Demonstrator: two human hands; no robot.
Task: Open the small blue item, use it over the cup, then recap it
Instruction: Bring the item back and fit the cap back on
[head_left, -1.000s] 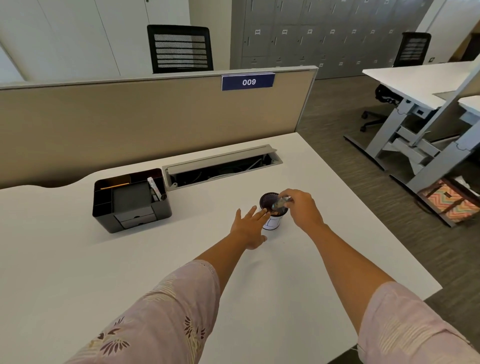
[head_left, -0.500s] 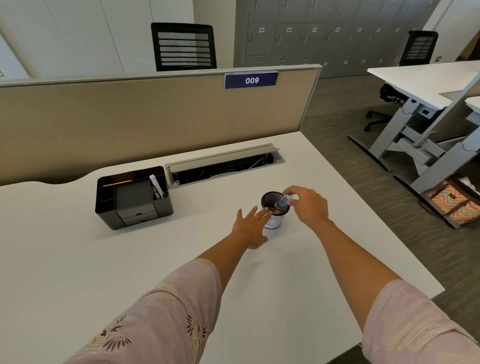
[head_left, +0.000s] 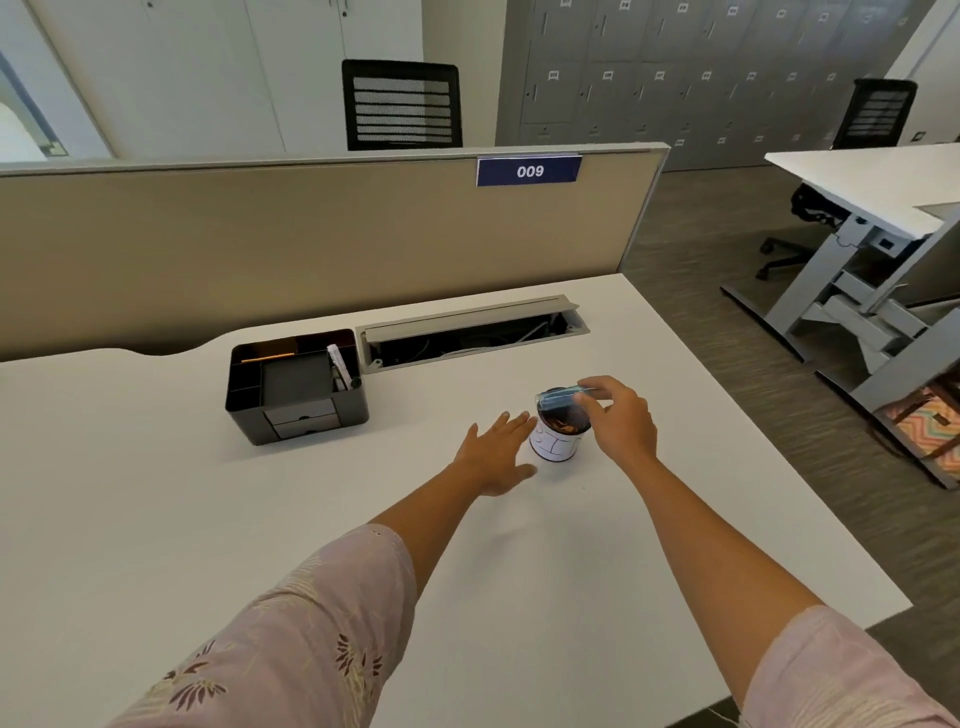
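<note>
A small white cup (head_left: 555, 446) with a dark inside stands on the white desk (head_left: 208, 519), right of centre. My right hand (head_left: 621, 418) holds a small blue see-through item (head_left: 558, 401) lying almost level just over the cup's rim, its tip pointing left. My left hand (head_left: 496, 452) rests flat on the desk beside the cup on its left, fingers spread, fingertips next to the cup's wall. I cannot see a cap.
A black desk organiser (head_left: 296, 384) with pens stands to the left behind the cup. An open cable tray (head_left: 467, 332) runs along the back of the desk, before a beige divider (head_left: 311, 234). The desk's right edge lies close to the cup.
My right hand has tipped the blue item from a slant to nearly level over the cup. My left hand has stayed beside the cup.
</note>
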